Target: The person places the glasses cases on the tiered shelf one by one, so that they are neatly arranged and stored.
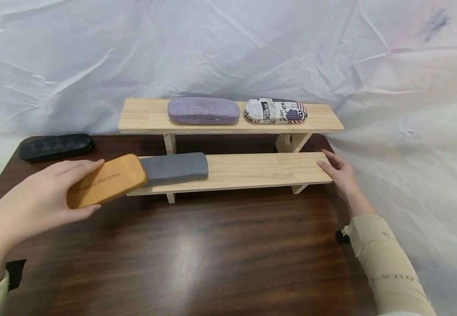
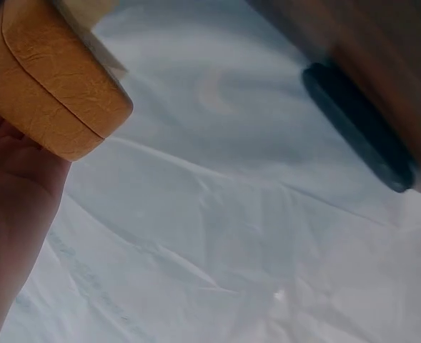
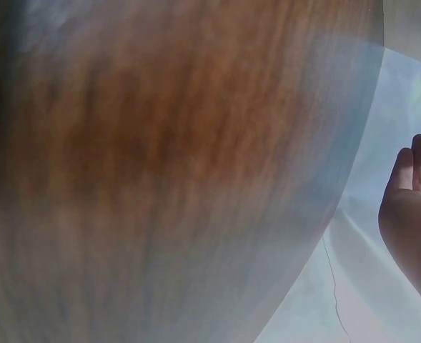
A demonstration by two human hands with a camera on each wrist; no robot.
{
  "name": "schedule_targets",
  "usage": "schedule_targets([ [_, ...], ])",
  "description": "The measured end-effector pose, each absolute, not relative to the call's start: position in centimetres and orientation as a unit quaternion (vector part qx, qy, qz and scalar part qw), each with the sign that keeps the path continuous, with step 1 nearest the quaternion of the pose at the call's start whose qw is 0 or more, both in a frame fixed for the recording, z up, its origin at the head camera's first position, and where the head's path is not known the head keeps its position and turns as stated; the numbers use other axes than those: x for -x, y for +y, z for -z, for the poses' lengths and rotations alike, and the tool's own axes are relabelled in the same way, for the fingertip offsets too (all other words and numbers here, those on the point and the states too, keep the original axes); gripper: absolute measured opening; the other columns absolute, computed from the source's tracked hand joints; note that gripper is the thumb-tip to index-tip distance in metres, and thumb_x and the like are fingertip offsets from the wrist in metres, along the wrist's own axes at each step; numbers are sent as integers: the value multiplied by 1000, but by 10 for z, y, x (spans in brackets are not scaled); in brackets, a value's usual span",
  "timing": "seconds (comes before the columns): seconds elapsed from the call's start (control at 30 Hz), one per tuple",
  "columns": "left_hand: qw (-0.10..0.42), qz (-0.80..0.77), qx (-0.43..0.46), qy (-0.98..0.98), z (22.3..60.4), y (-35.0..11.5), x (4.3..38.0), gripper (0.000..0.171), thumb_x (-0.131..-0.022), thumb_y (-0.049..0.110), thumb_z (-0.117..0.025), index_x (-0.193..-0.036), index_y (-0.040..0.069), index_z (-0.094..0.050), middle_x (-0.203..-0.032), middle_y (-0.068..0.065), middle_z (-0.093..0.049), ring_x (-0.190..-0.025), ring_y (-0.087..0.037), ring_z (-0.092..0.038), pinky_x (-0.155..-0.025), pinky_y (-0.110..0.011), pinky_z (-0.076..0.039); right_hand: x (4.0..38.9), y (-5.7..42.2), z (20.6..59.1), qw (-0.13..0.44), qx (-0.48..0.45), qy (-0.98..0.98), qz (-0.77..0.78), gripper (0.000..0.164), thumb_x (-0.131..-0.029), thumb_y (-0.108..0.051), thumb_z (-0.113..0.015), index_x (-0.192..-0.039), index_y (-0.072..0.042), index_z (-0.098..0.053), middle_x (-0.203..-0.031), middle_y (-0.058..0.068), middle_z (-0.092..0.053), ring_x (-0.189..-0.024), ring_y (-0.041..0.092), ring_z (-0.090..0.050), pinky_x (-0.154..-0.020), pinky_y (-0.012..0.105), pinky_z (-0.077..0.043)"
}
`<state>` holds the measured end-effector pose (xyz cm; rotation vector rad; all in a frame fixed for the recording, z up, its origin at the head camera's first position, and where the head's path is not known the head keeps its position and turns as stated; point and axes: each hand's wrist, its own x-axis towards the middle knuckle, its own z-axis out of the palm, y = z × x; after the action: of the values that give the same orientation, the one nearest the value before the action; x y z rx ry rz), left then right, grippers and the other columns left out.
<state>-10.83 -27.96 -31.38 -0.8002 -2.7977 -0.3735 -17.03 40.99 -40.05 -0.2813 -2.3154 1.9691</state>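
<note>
My left hand (image 1: 48, 197) grips an orange glasses case (image 1: 107, 181) with printed lettering, thumb below and fingers above. It is tilted and overlaps the left end of the lower wooden shelf (image 1: 260, 169) in the head view. Just behind it, a grey glasses case (image 1: 177, 167) lies on that shelf. In the left wrist view the orange case's end (image 2: 60, 86) shows a seam, closed. My right hand (image 1: 343, 175) holds the shelf's right end, thumb on top, the other fingers partly hidden past the edge.
A purple glasses case (image 1: 203, 109) and a newspaper-print one (image 1: 275, 110) sit on the upper wooden shelf (image 1: 145, 116). A black patterned case (image 1: 56, 147) lies at the far left of the dark wooden table (image 1: 212, 245). White sheeting (image 1: 94, 52) hangs behind.
</note>
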Motion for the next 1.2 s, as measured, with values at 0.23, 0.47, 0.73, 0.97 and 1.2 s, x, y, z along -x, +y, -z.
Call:
schedule_targets([
  [0.23,126,129,324,-929,302,-256,114,96,-61,27,-102,-146,3,-62,-131,-16,-71,-115,-33,-67,-90,-51,-53,171,413,402,46,86,-752,-652,60,-103,-13,-71,-159,-16,-51,-120,-22,-63,-101,-5,-65,-79,9,-57],
  [0.47,115,137,367,-913,296,-220,127,88,-69,26,-98,-146,2,-63,-131,-16,-71,-119,-33,-68,-94,-54,-59,171,412,403,46,83,-754,-650,62,-102,-14,-73,-159,-15,-51,-120,-22,-62,-101,-5,-65,-79,8,-57],
  [0.73,81,156,406,-897,289,-173,149,79,-77,22,-90,-148,1,-60,-138,-17,-68,-128,-33,-64,-105,-53,-56,170,411,403,48,81,-752,-653,60,-102,-14,-73,-158,-16,-52,-121,-20,-62,-102,-5,-64,-79,8,-56],
  [0.97,47,168,429,-886,286,-133,170,80,-82,26,-89,-152,3,-57,-144,-16,-65,-135,-32,-61,-112,-51,-52,170,411,404,47,80,-752,-653,61,-102,-14,-73,-159,-16,-51,-124,-19,-61,-104,-4,-63,-80,8,-56],
  [1.2,43,182,465,-866,287,-96,185,80,-83,28,-88,-152,1,-56,-146,-15,-65,-136,-31,-61,-115,-48,-51,170,411,403,48,80,-753,-651,60,-102,-15,-73,-158,-17,-52,-125,-19,-61,-103,-5,-64,-80,8,-56],
])
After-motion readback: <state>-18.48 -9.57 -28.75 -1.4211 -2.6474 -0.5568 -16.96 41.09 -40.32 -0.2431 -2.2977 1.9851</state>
